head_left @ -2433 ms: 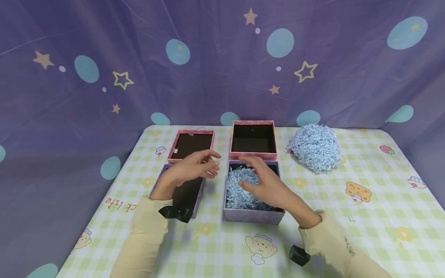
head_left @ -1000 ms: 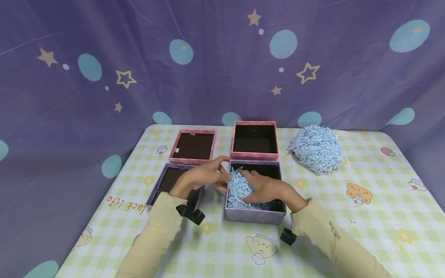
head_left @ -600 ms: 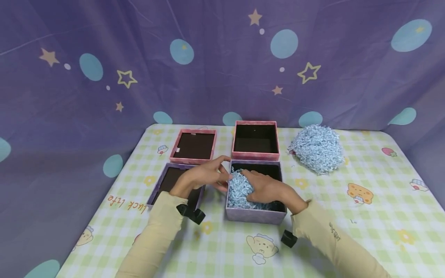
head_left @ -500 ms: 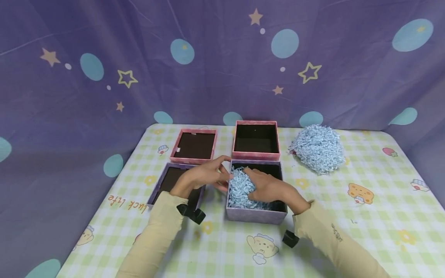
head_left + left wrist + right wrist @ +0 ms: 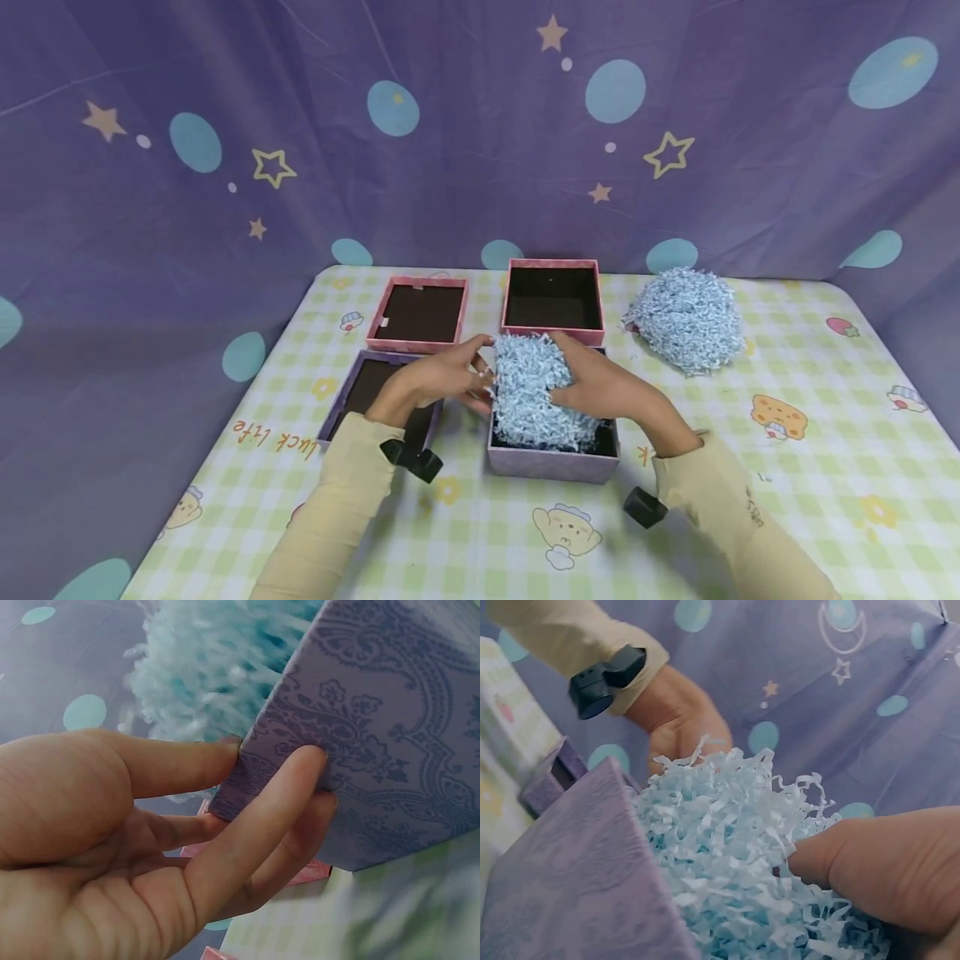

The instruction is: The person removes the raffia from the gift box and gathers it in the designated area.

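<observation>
My right hand point(image 5: 600, 379) grips a clump of light blue shredded paper point(image 5: 528, 392), thumb dug into it in the right wrist view. The clump bulges above the rim of a purple patterned box point(image 5: 551, 464) with a black inside. My left hand point(image 5: 442, 375) rests at the box's left wall. In the left wrist view its fairly straight fingers point(image 5: 259, 825) touch the patterned outer side, with the thumb tip right at the rim. The right fingertips are hidden in the paper.
Behind stands a pink box point(image 5: 551, 337), black inside. To the left lie a pink lid point(image 5: 412, 345) and a purple lid point(image 5: 341, 400), partly under my left arm. Another heap of blue shredded paper point(image 5: 686, 321) sits at the back right of the checked tablecloth point(image 5: 825, 500).
My right hand went down into the paper in the purple box, then rose with a clump, which now stands higher. The left hand came right to the box wall and has stayed there.
</observation>
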Motion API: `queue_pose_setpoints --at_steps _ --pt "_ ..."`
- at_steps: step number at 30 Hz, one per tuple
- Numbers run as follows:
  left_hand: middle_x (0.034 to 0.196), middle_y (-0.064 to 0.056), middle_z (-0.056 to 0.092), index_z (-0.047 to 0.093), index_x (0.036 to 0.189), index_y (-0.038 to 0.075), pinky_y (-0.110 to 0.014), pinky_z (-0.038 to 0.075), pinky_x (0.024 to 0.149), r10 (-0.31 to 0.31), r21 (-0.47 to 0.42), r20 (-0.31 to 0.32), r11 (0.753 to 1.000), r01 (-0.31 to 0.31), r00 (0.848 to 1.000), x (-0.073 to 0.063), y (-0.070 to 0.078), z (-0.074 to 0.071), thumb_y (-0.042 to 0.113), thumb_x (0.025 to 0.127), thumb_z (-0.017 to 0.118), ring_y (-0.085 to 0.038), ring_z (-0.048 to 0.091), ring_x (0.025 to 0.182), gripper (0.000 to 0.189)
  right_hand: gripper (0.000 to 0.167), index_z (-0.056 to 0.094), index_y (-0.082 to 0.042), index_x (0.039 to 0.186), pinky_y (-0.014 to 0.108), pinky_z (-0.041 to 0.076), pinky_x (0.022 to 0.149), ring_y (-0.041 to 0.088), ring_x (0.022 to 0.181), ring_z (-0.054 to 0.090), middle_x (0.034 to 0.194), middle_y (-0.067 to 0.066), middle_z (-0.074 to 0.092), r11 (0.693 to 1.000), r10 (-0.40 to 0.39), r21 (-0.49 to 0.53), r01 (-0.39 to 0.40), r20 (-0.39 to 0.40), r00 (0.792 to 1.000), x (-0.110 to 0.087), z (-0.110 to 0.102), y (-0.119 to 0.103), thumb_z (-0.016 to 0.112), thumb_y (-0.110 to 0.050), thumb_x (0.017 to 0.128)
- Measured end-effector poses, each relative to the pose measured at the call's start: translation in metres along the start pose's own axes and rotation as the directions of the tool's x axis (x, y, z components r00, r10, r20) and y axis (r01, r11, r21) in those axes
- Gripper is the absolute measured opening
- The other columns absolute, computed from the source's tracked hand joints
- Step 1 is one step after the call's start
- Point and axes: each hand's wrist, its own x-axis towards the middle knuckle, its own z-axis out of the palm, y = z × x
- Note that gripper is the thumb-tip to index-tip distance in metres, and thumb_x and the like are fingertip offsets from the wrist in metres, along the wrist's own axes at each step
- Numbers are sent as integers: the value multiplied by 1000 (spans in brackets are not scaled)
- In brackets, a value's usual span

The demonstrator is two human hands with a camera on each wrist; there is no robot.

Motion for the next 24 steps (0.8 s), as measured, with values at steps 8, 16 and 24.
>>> queue_pose_setpoints --at_steps 8,16,24 --pt "106 -21 41 18 148 10 -42 58 78 -9 -14 7 1000 9 1000 -1 1 -1 -13 90 45 -32 62 86 68 88 -5 -3 152 60 18 114 36 147 2 160 18 -5 998 18 58 -16 -27 999 -12 -14 -5 58 -11 91" --pt "102 -19 43 24 144 9 -42 58 78 20 -8 26 1000 -20 999 -1 -1 -1 -14 90 41 -32 61 87 61 89 -9 -5 152 48 43 91 35 106 53 159 20 -1 999 -5 48 9 -88 996 -23 -31 -18 55 -10 91" --pt "100 -20 50 24 144 10 -45 57 81 11 14 32 1000 -11 999 -2 2 -2 -3 93 50 -33 63 89 59 92 -10 -15 153 57 32 107 33 134 36 160 11 -5 995 -20 89 34 -158 987 -33 -55 -29 56 -6 89"
